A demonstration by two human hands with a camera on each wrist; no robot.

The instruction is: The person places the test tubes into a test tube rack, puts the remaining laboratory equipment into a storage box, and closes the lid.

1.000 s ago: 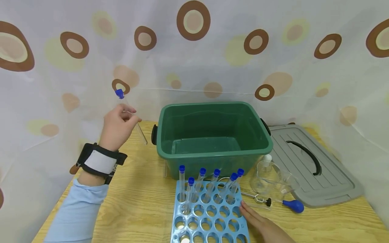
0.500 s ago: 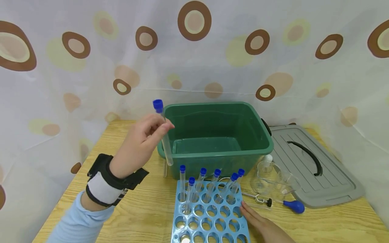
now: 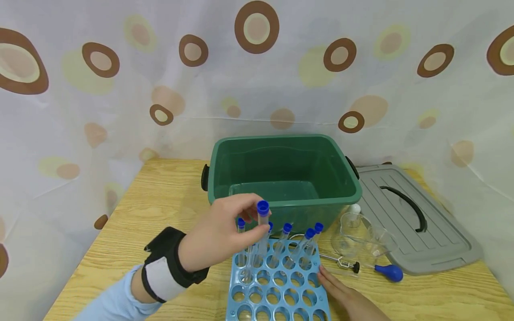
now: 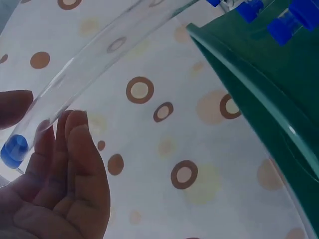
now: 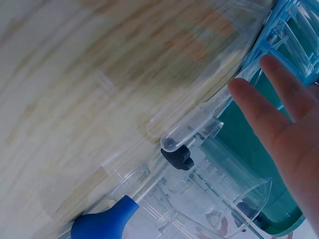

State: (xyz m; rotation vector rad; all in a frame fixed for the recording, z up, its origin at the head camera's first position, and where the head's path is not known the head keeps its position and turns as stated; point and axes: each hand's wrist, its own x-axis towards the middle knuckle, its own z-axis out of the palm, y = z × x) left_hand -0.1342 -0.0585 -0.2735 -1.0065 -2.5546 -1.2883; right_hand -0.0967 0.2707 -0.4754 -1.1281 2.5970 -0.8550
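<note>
My left hand point(image 3: 222, 234) pinches a clear test tube point(image 3: 263, 218) with a blue cap, between thumb and fingers just below the cap. The tube stands nearly upright over the back left of a light blue test tube rack point(image 3: 264, 294); whether its lower end is in a hole I cannot tell. In the left wrist view, the tube point(image 4: 99, 55) slants away from the fingers point(image 4: 82, 154). Several blue-capped tubes point(image 3: 287, 228) stand in the rack's back rows, some leaning. My right hand point(image 3: 347, 296) rests against the rack's right edge, its fingers straight.
Behind the rack stands a green bin point(image 3: 277, 206) without its lid. The grey lid point(image 3: 437, 240) lies to the right. Between them are clear glassware point(image 3: 349, 232), a metal clamp with a black knob point(image 3: 355, 267) and a blue rubber bulb point(image 3: 388, 273).
My left hand has brought the test tube from the far left, past the bin's front left corner, down to the rack. The right hand has stayed at the rack's edge.
</note>
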